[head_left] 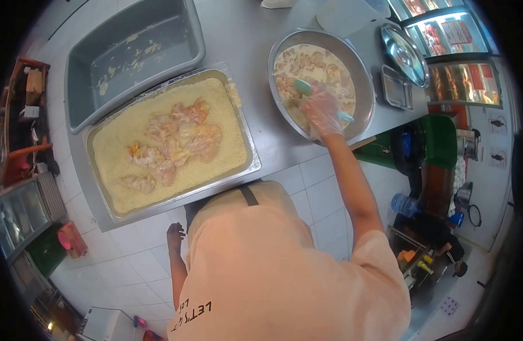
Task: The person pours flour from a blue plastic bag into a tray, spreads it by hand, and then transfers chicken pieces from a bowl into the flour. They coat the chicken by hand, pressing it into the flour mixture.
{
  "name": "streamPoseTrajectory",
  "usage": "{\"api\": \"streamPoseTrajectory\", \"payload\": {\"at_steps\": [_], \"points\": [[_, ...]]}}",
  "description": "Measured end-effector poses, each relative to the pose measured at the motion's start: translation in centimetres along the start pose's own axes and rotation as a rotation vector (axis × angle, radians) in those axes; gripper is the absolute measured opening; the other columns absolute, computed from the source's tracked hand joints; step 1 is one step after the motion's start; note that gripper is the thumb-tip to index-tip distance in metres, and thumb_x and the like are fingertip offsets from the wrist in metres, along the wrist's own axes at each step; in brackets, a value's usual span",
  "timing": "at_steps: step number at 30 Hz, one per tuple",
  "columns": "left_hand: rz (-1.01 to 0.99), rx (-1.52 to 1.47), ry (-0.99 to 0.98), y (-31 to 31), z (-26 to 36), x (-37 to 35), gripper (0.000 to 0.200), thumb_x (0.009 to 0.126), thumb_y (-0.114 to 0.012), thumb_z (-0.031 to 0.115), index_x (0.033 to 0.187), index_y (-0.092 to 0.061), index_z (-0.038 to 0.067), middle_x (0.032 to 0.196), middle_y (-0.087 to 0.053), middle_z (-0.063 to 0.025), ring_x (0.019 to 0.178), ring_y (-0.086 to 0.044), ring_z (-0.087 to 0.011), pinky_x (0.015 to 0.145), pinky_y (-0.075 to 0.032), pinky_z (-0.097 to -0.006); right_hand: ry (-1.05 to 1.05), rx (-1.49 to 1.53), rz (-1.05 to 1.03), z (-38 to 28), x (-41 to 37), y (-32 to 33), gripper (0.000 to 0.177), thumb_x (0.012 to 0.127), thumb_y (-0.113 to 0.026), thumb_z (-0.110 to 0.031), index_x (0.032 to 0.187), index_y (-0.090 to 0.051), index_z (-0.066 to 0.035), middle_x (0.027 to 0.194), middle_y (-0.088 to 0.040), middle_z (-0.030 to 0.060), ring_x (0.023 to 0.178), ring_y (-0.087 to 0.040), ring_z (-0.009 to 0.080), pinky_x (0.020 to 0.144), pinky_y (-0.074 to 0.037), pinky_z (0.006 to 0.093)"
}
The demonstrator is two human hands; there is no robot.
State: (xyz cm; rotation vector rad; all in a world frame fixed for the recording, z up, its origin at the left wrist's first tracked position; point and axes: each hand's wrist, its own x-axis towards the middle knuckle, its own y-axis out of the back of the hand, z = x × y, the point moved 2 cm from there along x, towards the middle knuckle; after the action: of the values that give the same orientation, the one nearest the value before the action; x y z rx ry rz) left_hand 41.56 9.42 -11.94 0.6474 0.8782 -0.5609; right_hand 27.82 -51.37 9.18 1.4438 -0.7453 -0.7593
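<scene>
My right hand [321,108], in a clear plastic glove, is closed around a mint-green utensil [303,87], probably a spoon or scoop. The utensil's other end pokes out on the right side of the hand. Both are over a large metal bowl [363,108] of raw chicken pieces [307,59] in pale, milky liquid. My left hand [176,234] hangs low beside my body, bare, fingers loosely bent, with nothing visible in it. Left of the bowl, a metal tray [253,162] holds yellowish breading [116,182], with several raw chicken pieces [179,136] lying on it.
A grey plastic tub [159,28] with batter scraps stands behind the tray. Right of the bowl are a round metal lid [406,54] and a small metal pan [398,88]. A translucent container [352,14] stands at the back. Another person [437,236] is at the far right.
</scene>
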Motion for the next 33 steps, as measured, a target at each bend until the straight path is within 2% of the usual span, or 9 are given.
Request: {"api": "streamPoseTrajectory", "payload": {"at_steps": [3,6,12,14,17,20,26,30,33], "points": [[0.046,0.009,-0.027,1.1,1.4,-0.3,0.026,0.092,-0.050,0.032,0.091,-0.058,0.007,0.075,-0.059,-0.0028,0.059,-0.058,-0.0124,0.051,-0.039,-0.0258,-0.059,0.169,0.030,-0.5,1.6,-1.3,0.023,0.079,-0.059,-0.025,0.092,-0.060,-0.006,0.084,-0.066,0.0164,0.080,-0.066,0.0334,0.069,-0.052,0.0421],[0.047,-0.015,-0.045,1.5,1.3,-0.6,0.025,0.092,-0.051,0.032,0.090,-0.058,0.008,0.074,-0.058,-0.0018,0.059,-0.057,-0.0120,0.050,-0.038,-0.0253,0.160,-0.089,-0.031,1.2,2.6,-2.5,0.025,0.077,-0.064,-0.027,0.090,-0.063,-0.006,0.082,-0.066,0.0174,0.075,-0.066,0.0324,0.068,-0.052,0.0410],[0.004,0.041,-0.087,0.1,-0.6,-1.4,0.026,0.093,-0.051,0.032,0.087,-0.058,0.007,0.073,-0.058,-0.0012,0.058,-0.055,-0.0114,0.051,-0.038,-0.0254,0.169,0.273,-0.147,2.7,2.1,4.4,0.035,0.075,-0.071,-0.035,0.091,-0.071,-0.003,0.089,-0.069,0.0178,0.076,-0.066,0.0289,0.072,-0.051,0.0367],[0.003,0.153,-0.144,0.0,-2.0,-1.1,0.027,0.093,-0.050,0.029,0.088,-0.059,0.004,0.077,-0.061,-0.0061,0.063,-0.057,-0.0157,0.052,-0.041,-0.0274,-0.164,0.777,-0.212,3.5,1.5,6.3,0.044,0.078,-0.070,-0.046,0.089,-0.071,-0.003,0.100,-0.067,0.0142,0.084,-0.065,0.0255,0.075,-0.049,0.0342],[-0.031,0.326,-0.239,-0.3,-6.7,1.2,0.025,0.092,-0.047,0.022,0.091,-0.060,0.000,0.084,-0.062,-0.0132,0.072,-0.058,-0.0237,0.059,-0.045,-0.0326,-0.233,0.844,-0.230,6.4,2.9,5.4,0.050,0.076,-0.071,-0.047,0.098,-0.069,-0.003,0.102,-0.067,0.0175,0.088,-0.065,0.0263,0.079,-0.049,0.0348],[-0.035,0.314,-0.324,-0.9,-8.3,2.6,0.023,0.091,-0.045,0.015,0.094,-0.060,-0.001,0.089,-0.061,-0.0177,0.082,-0.057,-0.0297,0.068,-0.046,-0.0368,-0.064,0.248,-0.174,4.0,2.3,6.2,0.052,0.079,-0.069,-0.044,0.107,-0.064,-0.001,0.099,-0.066,0.0196,0.090,-0.066,0.0286,0.080,-0.050,0.0371],[0.027,0.263,-0.359,-1.8,-6.1,2.2,0.024,0.091,-0.048,0.021,0.094,-0.060,0.000,0.085,-0.062,-0.0149,0.077,-0.058,-0.0263,0.067,-0.046,-0.0351,0.025,-0.136,-0.126,-1.2,1.0,-0.5,0.046,0.080,-0.064,-0.048,0.094,-0.070,-0.004,0.096,-0.067,0.0204,0.087,-0.065,0.0336,0.080,-0.050,0.0386],[0.062,-0.031,-0.053,-1.9,-1.9,-0.8,0.028,0.093,-0.048,0.028,0.090,-0.060,0.003,0.079,-0.061,-0.0072,0.067,-0.058,-0.0178,0.057,-0.044,-0.0318,0.310,-0.224,-0.233,-0.8,1.3,1.0,0.044,0.079,-0.065,-0.045,0.087,-0.071,-0.002,0.094,-0.067,0.0212,0.086,-0.064,0.0354,0.077,-0.049,0.0398],[0.059,-0.042,-0.034,-1.6,-2.9,-1.2,0.030,0.093,-0.048,0.031,0.089,-0.060,0.003,0.077,-0.061,-0.0056,0.065,-0.058,-0.0159,0.056,-0.044,-0.0309,-0.051,0.165,-0.407,1.7,1.7,4.8,0.043,0.077,-0.069,-0.040,0.090,-0.070,0.001,0.092,-0.067,0.0187,0.083,-0.065,0.0321,0.075,-0.048,0.0381]]}}
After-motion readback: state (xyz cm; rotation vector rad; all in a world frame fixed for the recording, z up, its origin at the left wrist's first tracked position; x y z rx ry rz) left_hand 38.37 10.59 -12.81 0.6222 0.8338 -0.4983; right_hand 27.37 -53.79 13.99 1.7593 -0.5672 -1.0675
